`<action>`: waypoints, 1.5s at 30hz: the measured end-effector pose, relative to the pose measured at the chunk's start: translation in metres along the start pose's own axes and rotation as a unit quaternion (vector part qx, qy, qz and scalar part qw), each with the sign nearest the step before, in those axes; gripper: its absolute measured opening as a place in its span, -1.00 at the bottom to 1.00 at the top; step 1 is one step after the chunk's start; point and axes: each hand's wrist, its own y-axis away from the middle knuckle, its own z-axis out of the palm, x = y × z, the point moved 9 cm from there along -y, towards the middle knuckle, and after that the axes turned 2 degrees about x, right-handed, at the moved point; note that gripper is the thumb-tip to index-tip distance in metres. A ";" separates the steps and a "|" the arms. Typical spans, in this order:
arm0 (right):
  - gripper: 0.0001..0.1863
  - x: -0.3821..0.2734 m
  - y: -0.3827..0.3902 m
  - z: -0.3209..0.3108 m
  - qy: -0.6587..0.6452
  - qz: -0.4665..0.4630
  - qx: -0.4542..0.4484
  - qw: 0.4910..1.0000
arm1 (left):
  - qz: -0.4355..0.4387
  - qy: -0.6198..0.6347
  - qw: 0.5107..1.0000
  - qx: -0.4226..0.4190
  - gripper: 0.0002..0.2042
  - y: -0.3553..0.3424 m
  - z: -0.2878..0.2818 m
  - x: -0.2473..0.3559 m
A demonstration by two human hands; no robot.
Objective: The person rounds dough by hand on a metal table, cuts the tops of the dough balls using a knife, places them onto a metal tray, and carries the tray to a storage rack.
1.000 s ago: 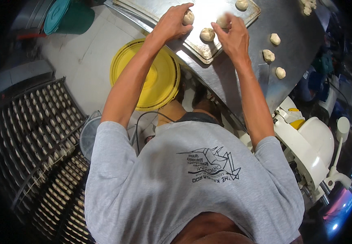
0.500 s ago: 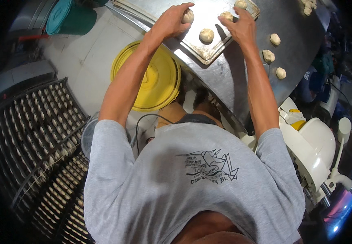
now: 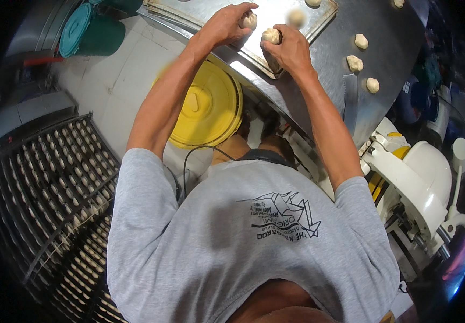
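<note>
My left hand (image 3: 232,24) curls round a pale dough ball (image 3: 250,21) on the metal baking tray (image 3: 262,53) at the top of the view. Just to its right, my right hand (image 3: 289,47) grips another ball (image 3: 270,35) near the tray's front corner, with fingers and thumb round it. A blurred round ball (image 3: 296,17) sits behind it, and one more (image 3: 313,2) lies at the tray's back edge. Right of the tray, dough pieces (image 3: 361,41) rest on the steel counter (image 3: 334,64), beside a long metal blade (image 3: 350,102).
A yellow lidded tub (image 3: 211,118) stands below the counter's front edge. A green lidded bin (image 3: 100,37) is at the upper left. A black rack (image 3: 49,177) holding rows of pale pieces fills the lower left. A white machine (image 3: 420,183) stands at the right, beside the counter.
My right hand has come toward me and left, from the ball farther back to the one at the tray's front, which it now holds. My left hand stays on its ball.
</note>
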 end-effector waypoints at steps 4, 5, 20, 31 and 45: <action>-0.45 0.000 0.003 0.002 -0.007 0.004 0.006 1.000 | 0.001 -0.011 1.000 -0.022 -0.32 0.004 0.001 0.005; -0.45 -0.001 0.004 0.000 -0.008 0.003 0.008 1.000 | -0.010 -0.013 0.999 -0.034 -0.28 0.004 0.000 0.010; -0.16 0.023 0.063 -0.072 -0.107 0.083 0.087 0.987 | 0.077 -0.063 0.995 0.016 -0.28 -0.006 0.000 0.068; -0.54 0.092 0.311 -0.178 0.039 0.295 0.101 0.949 | 0.187 -0.029 0.981 -0.035 -0.41 -0.114 0.247 0.226; -0.54 0.106 0.330 -0.191 0.016 0.329 0.140 0.934 | 0.115 0.235 0.953 -0.154 -0.81 -0.141 0.262 0.256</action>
